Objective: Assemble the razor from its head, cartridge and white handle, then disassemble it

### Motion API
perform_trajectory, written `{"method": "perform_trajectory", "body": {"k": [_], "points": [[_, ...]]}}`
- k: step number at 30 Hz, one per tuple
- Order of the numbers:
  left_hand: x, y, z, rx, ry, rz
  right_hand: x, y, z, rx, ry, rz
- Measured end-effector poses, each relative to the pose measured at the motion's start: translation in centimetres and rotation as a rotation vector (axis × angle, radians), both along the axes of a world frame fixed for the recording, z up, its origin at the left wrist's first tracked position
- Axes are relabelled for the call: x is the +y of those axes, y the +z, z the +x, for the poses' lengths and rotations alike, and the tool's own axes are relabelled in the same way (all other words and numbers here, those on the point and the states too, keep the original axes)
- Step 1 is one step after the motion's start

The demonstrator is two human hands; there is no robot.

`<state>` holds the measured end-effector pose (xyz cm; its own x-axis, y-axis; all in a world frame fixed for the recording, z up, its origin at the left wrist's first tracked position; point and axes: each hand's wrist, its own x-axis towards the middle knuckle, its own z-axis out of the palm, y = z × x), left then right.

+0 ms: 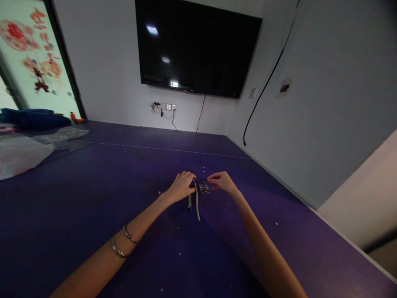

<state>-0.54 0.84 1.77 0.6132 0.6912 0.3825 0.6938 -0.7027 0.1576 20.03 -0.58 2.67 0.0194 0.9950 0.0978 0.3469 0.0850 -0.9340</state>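
Observation:
My left hand [182, 185] is closed, its thumb and fingers at the upper end of a narrow pale strip [197, 205]. Beside that strip, a shorter dark-edged strip [190, 203] reaches down from under the same hand. What joins the two strips is hidden by my fingers, and their kind is too small to make out. My right hand [222, 182] pinches the edge of a small clear packet [204, 187] with dark print or small contents, just right of the strips. Two bracelets [119, 244] circle my left forearm.
The purple surface [124, 198] carries small white scraps. Clear plastic sheeting [27, 153] and a dark blue cloth [37, 118] lie at the far left. A television [198, 45] hangs on the wall above sockets [168, 106]; a black cable [263, 87] dangles at the right.

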Motion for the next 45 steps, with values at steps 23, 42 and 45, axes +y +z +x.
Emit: {"method": "perform_trajectory", "body": {"k": [23, 42, 45], "points": [[3.4, -4.0, 4.9, 0.137, -0.103, -0.095, 1.6, -4.3, 1.8, -0.289, -0.082, 0.007], [3.0, -3.6, 4.9, 0.183, -0.102, -0.095, 1.8, -5.4, 1.0, -0.28, -0.097, -0.015], [3.0, -3.6, 4.9, 0.188, -0.105, -0.097, 1.8, -5.5, 0.9, -0.289, -0.11, -0.018]]}}
